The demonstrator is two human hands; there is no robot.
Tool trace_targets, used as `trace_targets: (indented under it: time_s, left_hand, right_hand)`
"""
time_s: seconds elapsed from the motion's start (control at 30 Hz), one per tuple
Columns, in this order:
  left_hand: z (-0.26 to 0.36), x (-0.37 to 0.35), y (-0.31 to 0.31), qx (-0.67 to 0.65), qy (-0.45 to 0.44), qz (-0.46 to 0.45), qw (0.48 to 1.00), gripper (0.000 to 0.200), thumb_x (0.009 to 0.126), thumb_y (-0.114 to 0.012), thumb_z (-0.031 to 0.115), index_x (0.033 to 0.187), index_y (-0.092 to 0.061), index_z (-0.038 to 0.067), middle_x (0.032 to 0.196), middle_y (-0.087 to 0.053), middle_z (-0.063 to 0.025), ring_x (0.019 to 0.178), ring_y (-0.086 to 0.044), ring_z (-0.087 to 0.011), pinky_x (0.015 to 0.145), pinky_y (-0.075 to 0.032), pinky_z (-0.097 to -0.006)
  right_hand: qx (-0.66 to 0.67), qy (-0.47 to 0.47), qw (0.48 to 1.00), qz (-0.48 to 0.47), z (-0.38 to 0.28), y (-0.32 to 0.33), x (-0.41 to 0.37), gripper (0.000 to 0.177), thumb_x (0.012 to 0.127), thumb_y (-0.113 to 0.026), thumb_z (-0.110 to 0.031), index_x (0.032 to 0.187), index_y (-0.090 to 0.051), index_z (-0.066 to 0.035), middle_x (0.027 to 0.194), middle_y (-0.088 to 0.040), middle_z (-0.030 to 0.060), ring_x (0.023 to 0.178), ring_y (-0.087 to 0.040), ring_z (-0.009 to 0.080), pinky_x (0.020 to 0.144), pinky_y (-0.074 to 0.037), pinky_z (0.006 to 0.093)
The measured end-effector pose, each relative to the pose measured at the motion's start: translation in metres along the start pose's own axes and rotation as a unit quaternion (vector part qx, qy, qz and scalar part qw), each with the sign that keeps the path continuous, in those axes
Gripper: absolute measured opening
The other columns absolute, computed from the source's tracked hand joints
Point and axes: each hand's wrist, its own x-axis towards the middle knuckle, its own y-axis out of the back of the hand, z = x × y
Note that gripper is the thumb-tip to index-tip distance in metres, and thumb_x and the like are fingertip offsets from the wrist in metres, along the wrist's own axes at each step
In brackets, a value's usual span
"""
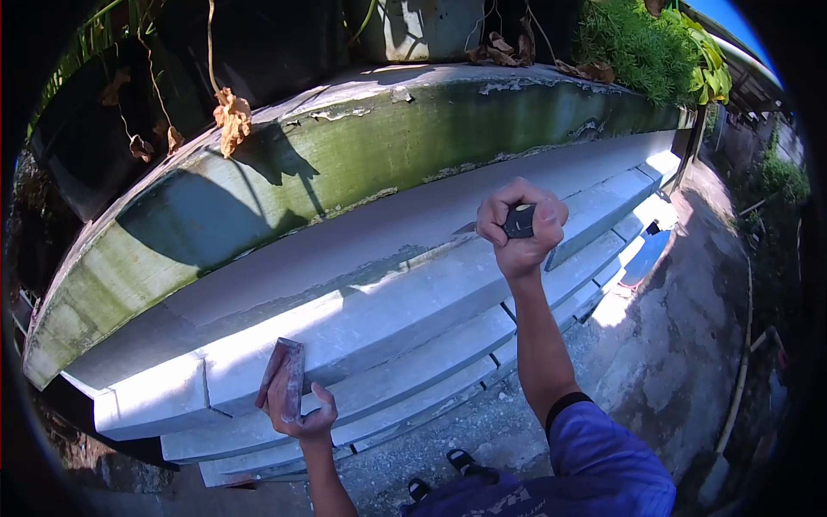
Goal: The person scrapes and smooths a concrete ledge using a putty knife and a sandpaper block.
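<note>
My right hand (524, 231) is closed around a black handle (519, 221), with a dull blade edge showing at its left, near the pale wall (413, 228) under the green-stained ledge. Lower left, my left hand (300, 412) holds a flat reddish-brown block (291, 370) upright, its thumb apart from it. This block is over the topmost white block course (370, 340). Rough grey mortar (379, 271) shows along the joint between wall and blocks.
The curved green-stained ledge (370, 151) overhangs the wall. Dried leaves (233, 121) hang from it at the left. More stepped block courses (413, 379) lie below. A blue container (644, 258) stands on the concrete ground (637, 370) at the right.
</note>
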Motion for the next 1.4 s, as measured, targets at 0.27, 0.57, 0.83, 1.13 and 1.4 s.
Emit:
trace_targets:
  time_s: [0.27, 0.57, 0.83, 1.13, 1.4]
  left_hand:
    - [0.005, 0.008, 0.003, 0.015, -0.02, 0.002, 1.0, 0.036, 0.068, -0.063, 0.01, 0.103, -0.067, -0.001, 0.101, -0.069, -0.014, 0.091, -0.067, -0.0298, 0.092, -0.044, -0.0389]
    - [0.005, 0.003, -0.001, -0.02, -0.001, 0.012, 1.0, 0.034, 0.072, -0.063, 0.008, 0.105, -0.066, 0.0, 0.104, -0.068, -0.0149, 0.096, -0.066, -0.0309, 0.094, -0.043, -0.0391]
    - [0.004, 0.001, 0.004, -0.028, 0.006, -0.015, 0.999, 0.036, 0.071, -0.063, 0.007, 0.106, -0.066, 0.0, 0.106, -0.068, -0.0155, 0.098, -0.065, -0.0319, 0.094, -0.044, -0.0396]
    - [0.011, 0.009, 0.01, -0.054, 0.033, -0.016, 0.998, 0.042, 0.067, -0.065, 0.005, 0.109, -0.066, 0.0, 0.106, -0.069, -0.0141, 0.102, -0.066, -0.0304, 0.097, -0.042, -0.0389]
    - [0.027, 0.026, 0.024, -0.05, 0.031, -0.05, 0.997, 0.041, 0.071, -0.066, 0.003, 0.112, -0.065, 0.001, 0.11, -0.067, -0.0145, 0.105, -0.065, -0.0303, 0.099, -0.041, -0.0394]
  right_hand:
    - [0.04, -0.022, 0.997, 0.057, -0.005, 0.018, -0.001, 0.062, 0.094, -0.033, -0.058, 0.063, -0.039, -0.005, 0.044, -0.034, 0.0015, 0.036, -0.031, 0.0094, 0.035, -0.025, 0.0247]
    - [-0.035, -0.031, 0.998, 0.043, 0.029, 0.013, -0.011, 0.059, 0.093, -0.042, -0.049, 0.062, -0.045, 0.001, 0.05, -0.038, 0.0018, 0.039, -0.04, 0.0109, 0.037, -0.028, 0.0249]
    - [-0.039, -0.061, 0.996, 0.041, 0.024, 0.015, -0.003, 0.056, 0.094, -0.043, -0.046, 0.062, -0.043, 0.0, 0.051, -0.039, 0.0025, 0.04, -0.041, 0.0109, 0.039, -0.03, 0.0251]
    - [-0.062, 0.098, 0.99, 0.079, -0.033, 0.054, -0.08, 0.055, 0.095, -0.047, -0.058, 0.075, -0.038, -0.007, 0.049, -0.035, -0.0004, 0.04, -0.032, 0.0099, 0.04, -0.027, 0.0269]
    - [-0.253, -0.128, 0.942, 0.178, -0.154, 0.088, -0.245, 0.04, 0.095, -0.053, -0.022, 0.063, -0.034, -0.007, 0.045, -0.035, -0.0005, 0.036, -0.033, 0.0077, 0.034, -0.026, 0.0259]
